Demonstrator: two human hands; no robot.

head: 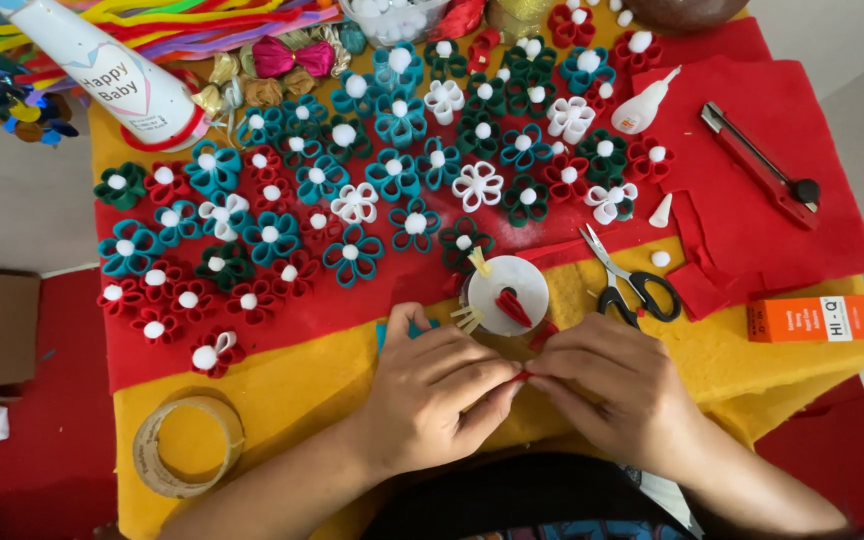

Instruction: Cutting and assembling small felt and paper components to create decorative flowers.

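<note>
Orange oblong box (828,318) far right; both hands' fingers (497,388) pinched on red strip (523,376).

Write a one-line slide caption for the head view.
Left hand and right hand pinch a small red felt piece together below rows of felt flowers and scissors.

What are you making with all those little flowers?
A person's left hand and right hand pinch a small red felt piece between their fingertips. Just ahead lies a white disc, with scissors beside it. Many finished felt flowers cover the red cloth.
</note>
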